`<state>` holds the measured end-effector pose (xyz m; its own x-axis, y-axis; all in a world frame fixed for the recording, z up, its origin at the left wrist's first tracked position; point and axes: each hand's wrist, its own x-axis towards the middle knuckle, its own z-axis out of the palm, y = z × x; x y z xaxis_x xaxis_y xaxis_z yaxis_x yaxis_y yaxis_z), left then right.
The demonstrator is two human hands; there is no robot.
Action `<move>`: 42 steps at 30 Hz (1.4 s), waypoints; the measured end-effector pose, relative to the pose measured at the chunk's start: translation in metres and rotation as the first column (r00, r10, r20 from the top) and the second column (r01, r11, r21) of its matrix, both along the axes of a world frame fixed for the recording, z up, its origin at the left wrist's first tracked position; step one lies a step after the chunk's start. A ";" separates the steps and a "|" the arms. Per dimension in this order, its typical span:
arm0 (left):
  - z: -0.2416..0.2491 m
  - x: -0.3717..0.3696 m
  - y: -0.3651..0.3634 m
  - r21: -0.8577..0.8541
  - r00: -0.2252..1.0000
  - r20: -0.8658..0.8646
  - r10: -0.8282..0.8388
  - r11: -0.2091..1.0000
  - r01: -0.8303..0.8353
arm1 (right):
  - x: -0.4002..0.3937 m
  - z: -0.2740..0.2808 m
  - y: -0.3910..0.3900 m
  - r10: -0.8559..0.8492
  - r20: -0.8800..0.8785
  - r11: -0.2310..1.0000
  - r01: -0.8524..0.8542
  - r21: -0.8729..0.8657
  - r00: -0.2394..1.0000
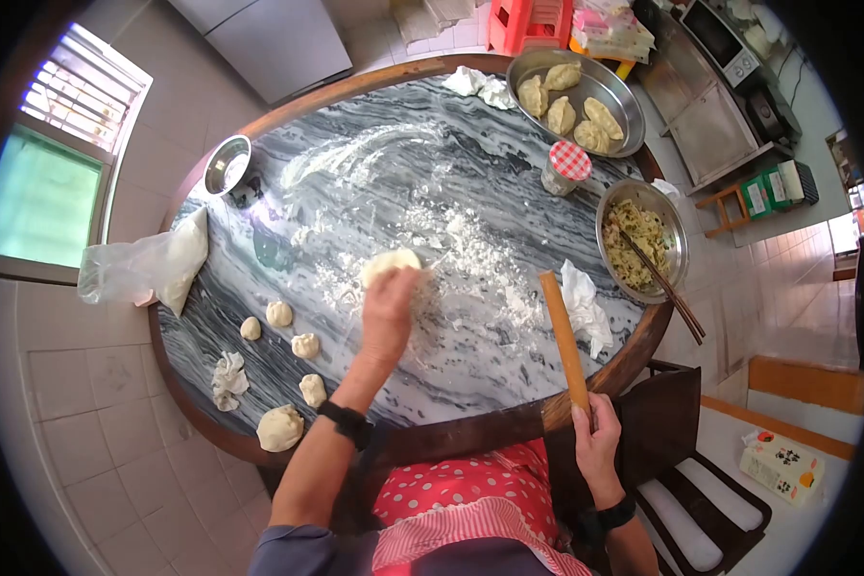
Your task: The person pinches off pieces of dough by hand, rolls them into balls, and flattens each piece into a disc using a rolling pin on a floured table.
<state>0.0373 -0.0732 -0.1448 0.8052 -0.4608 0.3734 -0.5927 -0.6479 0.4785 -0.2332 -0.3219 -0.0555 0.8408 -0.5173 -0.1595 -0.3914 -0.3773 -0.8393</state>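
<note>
My left hand (390, 305) reaches to the middle of the marble table and has its fingers closed on the near edge of a flat dough wrapper (391, 265). Loose flour (470, 252) is scattered around it. At the table's front right edge, my right hand (597, 432) is wrapped round one end of a wooden rolling pin (564, 341), which points away from me. Several small dough pieces (304, 346) and a larger dough lump (280, 428) lie left of my left forearm.
A steel bowl of filling (684, 252) with chopsticks (658, 278) stands at the right edge. Behind it are a checked-lid jar (568, 165) and a steel basin (634, 101) holding several dumplings. A flour bag (178, 264) and a small metal bowl (228, 166) sit at the left.
</note>
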 end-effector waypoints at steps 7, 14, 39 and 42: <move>0.024 -0.067 -0.010 -0.227 0.974 -0.205 -0.095 0.973 0.047 | -0.012 -0.006 -0.005 0.000 -0.028 1.000 0.001 0.030 1.000; 0.026 -0.030 -0.006 -0.354 0.271 -0.921 -0.280 0.308 -0.883 | 0.005 0.001 -0.001 -0.009 -0.028 0.994 0.012 0.110 1.000; 0.050 -0.155 0.059 -0.271 0.650 -0.729 0.214 0.782 -0.561 | 0.061 -0.032 0.044 0.704 -0.048 0.634 -0.658 -0.407 0.708; 0.054 -0.128 0.050 0.267 0.928 -0.334 0.167 0.961 -0.077 | 0.070 -0.043 0.040 0.731 -0.101 0.593 -0.702 -0.394 0.675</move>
